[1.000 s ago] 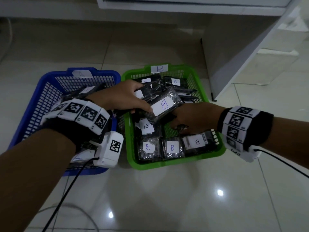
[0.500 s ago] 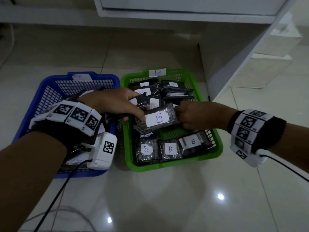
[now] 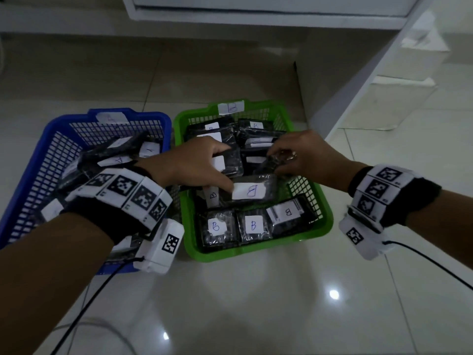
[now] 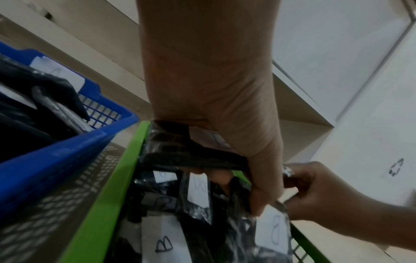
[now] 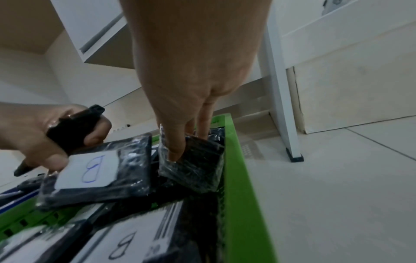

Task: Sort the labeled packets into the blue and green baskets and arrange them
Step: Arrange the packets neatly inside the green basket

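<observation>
So on the far left the blue basket (image 3: 38, 160) is sitting on the tiled floor (image 3: 256, 303), loaded with black packets wearing white "A" labels (image 3: 149, 149), all piled at angles. Touching its right side is the green basket (image 3: 322, 213), and that's where both hands are working.

The left hand (image 3: 189, 167) is reaching across from the blue side into the green one. It's gripping one black packet (image 3: 230, 160) with the fingers curled around it, and in the left wrist view you can see that packet wedged under the palm. Its thumb is also pressing on the white label of a "B" packet (image 3: 252, 192) that's lying tilted across the middle of the pile.

Further right, the right hand (image 3: 304, 160) is pinching another black packet (image 5: 193, 160) near the basket's right wall, fingers pointing down into the wrapper. Can't read a label on that one, the plastic's too shiny and crumpled.

Along the near edge of the green basket a row of three "B" packets (image 3: 253, 224) is lying flat side by side. More are stacked at the far end under a "B" tag (image 3: 231, 107) on the rim.

Off to the right there's white furniture (image 3: 358, 85) standing.
</observation>
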`<control>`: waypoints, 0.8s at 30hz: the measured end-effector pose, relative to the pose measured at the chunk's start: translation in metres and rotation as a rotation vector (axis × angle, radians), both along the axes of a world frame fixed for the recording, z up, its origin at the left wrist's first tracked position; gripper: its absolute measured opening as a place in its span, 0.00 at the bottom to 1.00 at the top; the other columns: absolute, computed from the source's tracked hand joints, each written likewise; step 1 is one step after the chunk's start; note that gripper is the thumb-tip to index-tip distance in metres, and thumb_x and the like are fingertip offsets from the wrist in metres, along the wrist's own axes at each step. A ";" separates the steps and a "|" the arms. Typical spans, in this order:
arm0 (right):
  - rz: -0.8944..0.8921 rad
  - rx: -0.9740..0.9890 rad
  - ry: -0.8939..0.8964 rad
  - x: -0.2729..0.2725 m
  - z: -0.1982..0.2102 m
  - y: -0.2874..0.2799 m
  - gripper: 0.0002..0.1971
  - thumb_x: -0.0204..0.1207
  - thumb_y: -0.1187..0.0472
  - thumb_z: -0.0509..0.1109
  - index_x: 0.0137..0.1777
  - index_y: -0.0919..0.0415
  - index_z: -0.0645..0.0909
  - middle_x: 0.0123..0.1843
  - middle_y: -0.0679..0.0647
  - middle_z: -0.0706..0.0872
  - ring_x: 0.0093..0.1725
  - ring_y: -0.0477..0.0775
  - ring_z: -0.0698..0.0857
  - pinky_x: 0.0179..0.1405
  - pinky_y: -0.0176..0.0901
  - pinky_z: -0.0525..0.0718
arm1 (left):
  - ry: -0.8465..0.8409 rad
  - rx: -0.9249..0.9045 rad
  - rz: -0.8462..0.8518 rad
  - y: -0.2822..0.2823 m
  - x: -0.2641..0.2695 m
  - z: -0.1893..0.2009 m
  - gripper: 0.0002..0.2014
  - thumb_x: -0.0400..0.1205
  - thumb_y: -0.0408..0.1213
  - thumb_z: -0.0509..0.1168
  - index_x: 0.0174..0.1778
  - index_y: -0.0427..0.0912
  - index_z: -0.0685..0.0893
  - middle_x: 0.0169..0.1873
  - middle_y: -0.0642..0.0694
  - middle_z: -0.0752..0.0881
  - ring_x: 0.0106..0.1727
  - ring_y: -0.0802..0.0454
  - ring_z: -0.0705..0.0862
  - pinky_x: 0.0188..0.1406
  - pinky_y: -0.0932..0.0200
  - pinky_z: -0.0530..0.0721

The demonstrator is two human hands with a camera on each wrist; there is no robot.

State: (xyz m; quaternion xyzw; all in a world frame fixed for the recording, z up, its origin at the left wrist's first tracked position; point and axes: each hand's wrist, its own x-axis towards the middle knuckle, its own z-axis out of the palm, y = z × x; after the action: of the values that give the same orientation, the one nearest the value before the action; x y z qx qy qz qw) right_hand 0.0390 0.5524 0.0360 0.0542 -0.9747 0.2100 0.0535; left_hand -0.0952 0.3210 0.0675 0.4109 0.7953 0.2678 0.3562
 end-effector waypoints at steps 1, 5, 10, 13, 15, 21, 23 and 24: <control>-0.015 -0.024 0.027 0.000 0.000 0.001 0.17 0.60 0.68 0.85 0.50 0.62 0.88 0.44 0.53 0.88 0.39 0.45 0.83 0.43 0.24 0.77 | 0.024 0.021 0.005 0.004 0.002 -0.004 0.21 0.67 0.42 0.85 0.56 0.51 0.89 0.47 0.57 0.92 0.47 0.61 0.90 0.54 0.51 0.90; -0.083 -0.139 0.077 0.000 -0.002 0.001 0.13 0.62 0.73 0.81 0.47 0.64 0.88 0.41 0.51 0.87 0.36 0.38 0.82 0.40 0.19 0.79 | 0.214 0.041 -0.020 0.019 0.017 -0.019 0.26 0.66 0.53 0.82 0.59 0.51 0.88 0.48 0.54 0.90 0.47 0.57 0.88 0.49 0.49 0.90; -0.245 -0.218 0.135 -0.001 -0.003 0.004 0.19 0.58 0.64 0.86 0.49 0.60 0.86 0.43 0.45 0.84 0.40 0.31 0.80 0.40 0.21 0.77 | 0.255 0.006 -0.066 0.028 0.025 -0.034 0.19 0.68 0.51 0.80 0.53 0.53 0.89 0.40 0.55 0.89 0.40 0.58 0.86 0.43 0.49 0.88; -0.266 -0.230 0.172 0.000 -0.006 0.002 0.19 0.58 0.64 0.86 0.49 0.60 0.85 0.43 0.44 0.84 0.40 0.32 0.80 0.41 0.19 0.75 | 0.220 -0.022 -0.021 0.034 0.029 -0.043 0.18 0.69 0.51 0.80 0.54 0.53 0.88 0.43 0.54 0.89 0.42 0.57 0.87 0.46 0.49 0.88; -0.255 -0.223 0.185 0.000 -0.009 0.002 0.19 0.58 0.63 0.86 0.48 0.61 0.85 0.43 0.45 0.85 0.39 0.35 0.80 0.41 0.19 0.74 | 0.248 -0.046 -0.019 0.039 0.032 -0.049 0.20 0.70 0.53 0.78 0.57 0.54 0.87 0.46 0.55 0.88 0.45 0.56 0.86 0.48 0.51 0.88; -0.265 -0.251 0.169 0.002 -0.014 0.004 0.19 0.57 0.65 0.86 0.47 0.61 0.85 0.45 0.48 0.84 0.41 0.38 0.80 0.42 0.20 0.74 | 0.495 -0.170 -0.181 0.053 0.044 -0.056 0.23 0.74 0.58 0.73 0.62 0.54 0.83 0.49 0.51 0.86 0.51 0.48 0.85 0.43 0.55 0.81; -0.257 -0.256 0.166 0.001 -0.015 0.003 0.19 0.57 0.65 0.86 0.47 0.61 0.85 0.44 0.47 0.83 0.42 0.36 0.80 0.43 0.20 0.75 | 0.612 -0.183 -0.229 0.057 0.048 -0.057 0.24 0.76 0.59 0.72 0.63 0.52 0.82 0.53 0.49 0.86 0.55 0.45 0.85 0.43 0.54 0.78; -0.256 -0.261 0.165 0.001 -0.015 0.003 0.19 0.57 0.65 0.87 0.47 0.61 0.85 0.44 0.47 0.83 0.41 0.38 0.80 0.42 0.21 0.75 | 0.677 -0.190 -0.251 0.058 0.050 -0.056 0.24 0.76 0.61 0.71 0.63 0.52 0.82 0.54 0.48 0.86 0.55 0.44 0.85 0.43 0.54 0.78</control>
State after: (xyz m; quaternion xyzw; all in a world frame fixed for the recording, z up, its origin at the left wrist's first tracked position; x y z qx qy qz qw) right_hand 0.0404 0.5556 0.0206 -0.0605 -0.9305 0.3211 0.1658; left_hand -0.0450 0.3793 0.0112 0.5356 0.8328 -0.0036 0.1397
